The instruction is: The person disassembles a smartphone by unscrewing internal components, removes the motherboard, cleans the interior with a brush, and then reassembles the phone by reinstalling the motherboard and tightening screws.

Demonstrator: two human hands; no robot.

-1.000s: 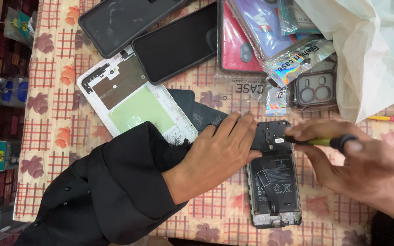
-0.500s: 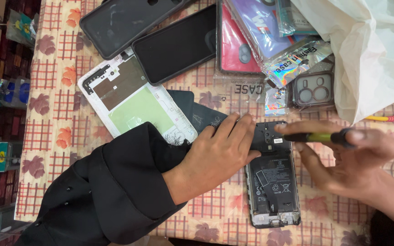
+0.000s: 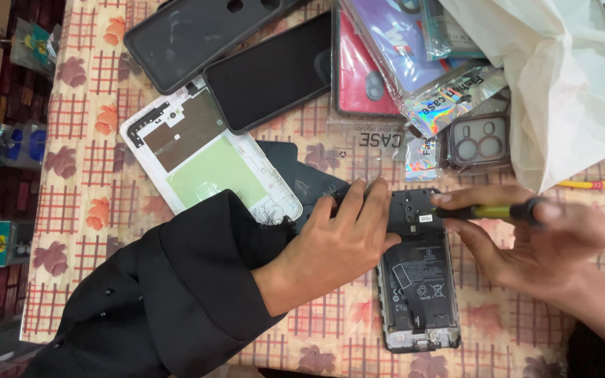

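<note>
**Screwdriver tip at the top of the open phone**

Head view: your left hand (image 3: pixel 334 241) lies flat, fingers spread, pinning the upper left edge of the opened phone (image 3: pixel 418 280), which sits back-off on the checked tablecloth (image 3: pixel 92 168) with its battery exposed. Your right hand (image 3: pixel 551 238) is closed around a small screwdriver (image 3: pixel 488 211), shaft level, tip at the phone's top section beside the camera area.

Change since a second ago: the driver handle has shifted a little in your right fingers while the tip stayed on the same spot; left hand and phone haven't moved. Reads as turning at one screw, not moving between screws.

Hard to tell: the tip itself and any screw under it are too small to make out. Your left palm hides the phone's upper left corner. The white rear panel (image 3: pixel 204 164) is partly under your sleeve (image 3: pixel 176 301). The plastic bag (image 3: pixel 568 84) is cut off top right
</note>
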